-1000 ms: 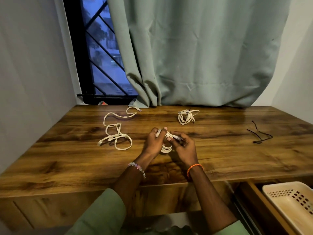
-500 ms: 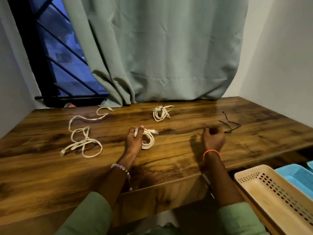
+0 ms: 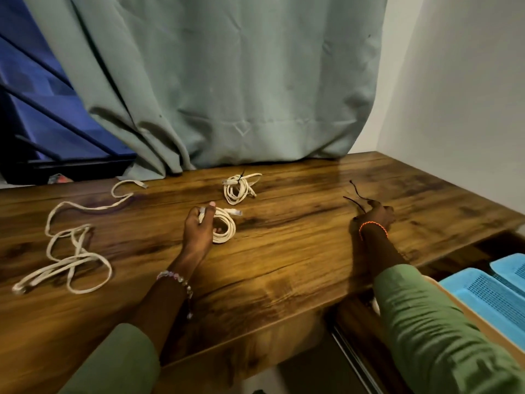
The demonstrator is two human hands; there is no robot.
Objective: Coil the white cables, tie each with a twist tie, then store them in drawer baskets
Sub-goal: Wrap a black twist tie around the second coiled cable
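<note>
1. Coiled white cable (image 3: pixel 225 227) on the wooden desk (image 3: pixel 298 251), gripped by left hand (image 3: pixel 199 227).
2. Black twist tie (image 3: pixel 356 194) pinched in right hand (image 3: pixel 377 216), well right of the coil.
3. Tied cable bundle (image 3: pixel 240 188) just behind; loose white cable (image 3: pixel 72 245) sprawled far left.
4. Blue baskets (image 3: pixel 488 297) in the open drawer, lower right; green curtain (image 3: pixel 227 81) behind.

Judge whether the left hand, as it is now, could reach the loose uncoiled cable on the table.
Probably not yet: the left hand grips the coiled cable. The path to the loose cable looks unobstructed, though.
</note>
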